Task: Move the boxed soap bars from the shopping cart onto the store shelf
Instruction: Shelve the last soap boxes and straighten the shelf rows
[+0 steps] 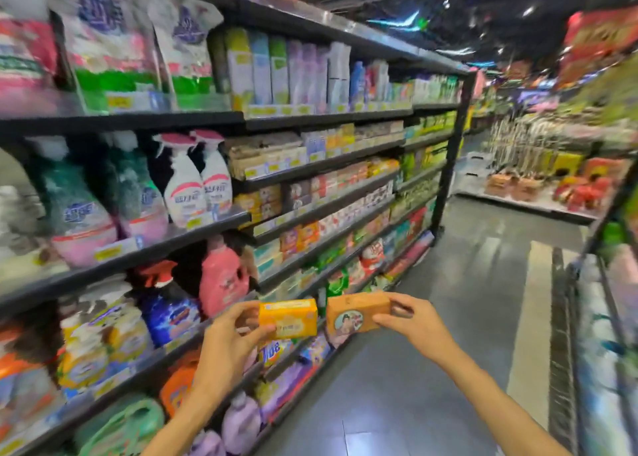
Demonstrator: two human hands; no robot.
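Two boxes in the air at once: the left hand [229, 331] pinches a yellow soap box [288, 318] by its short end, thumb under, fingers wrapped over the top, while the right hand [411, 321] clamps an orange-brown soap box [357, 312] by its far end. The two boxes hang side by side, close but apart, in front of the store shelf [328, 209] and below its soap rows. No cart to be made out in this blurred view. This looks like the carry step, boxes out and heading for the shelf. Next move calls for a lift up and toward the stacked soap boxes [345, 183], then a flat slide into a gap. Both are crisp-edged printed card, light and rigid; the orange-brown one carries an oval picture label.
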